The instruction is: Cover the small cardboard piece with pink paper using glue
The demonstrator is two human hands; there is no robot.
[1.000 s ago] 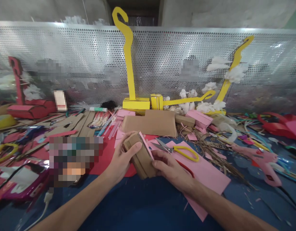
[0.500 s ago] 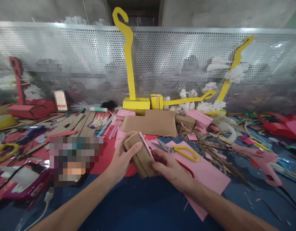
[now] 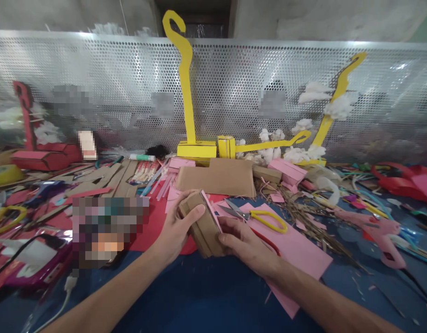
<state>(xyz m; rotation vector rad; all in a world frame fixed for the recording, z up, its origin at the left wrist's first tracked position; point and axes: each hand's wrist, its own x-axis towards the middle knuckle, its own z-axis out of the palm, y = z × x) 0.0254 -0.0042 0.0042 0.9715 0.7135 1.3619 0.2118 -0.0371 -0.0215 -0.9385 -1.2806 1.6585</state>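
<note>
A small brown cardboard box [image 3: 204, 231] with pink paper along its far right side is held tilted above the blue table. My left hand [image 3: 180, 224] grips its left side, thumb lying across the top face. At the lower right edge, my right hand [image 3: 243, 240] pinches the box between thumb and fingers, close to the pink side. Just beyond the right hand lie scissors [image 3: 269, 220] with one yellow and one red handle, resting on a pink sheet [image 3: 300, 259]. Red paper [image 3: 147, 231] spreads beneath the left hand.
A pink glue gun [image 3: 376, 226] lies at the right. Behind the hands stands a cardboard piece [image 3: 220, 178], with a yellow hook-topped stand [image 3: 187, 92] beyond it. A purple device [image 3: 43, 259] and cable are at the left. Perforated metal [image 3: 220, 69] closes the back.
Almost nothing differs. Both hands keep the cardboard box in the same place, with only a very slight shift of the right fingers.
</note>
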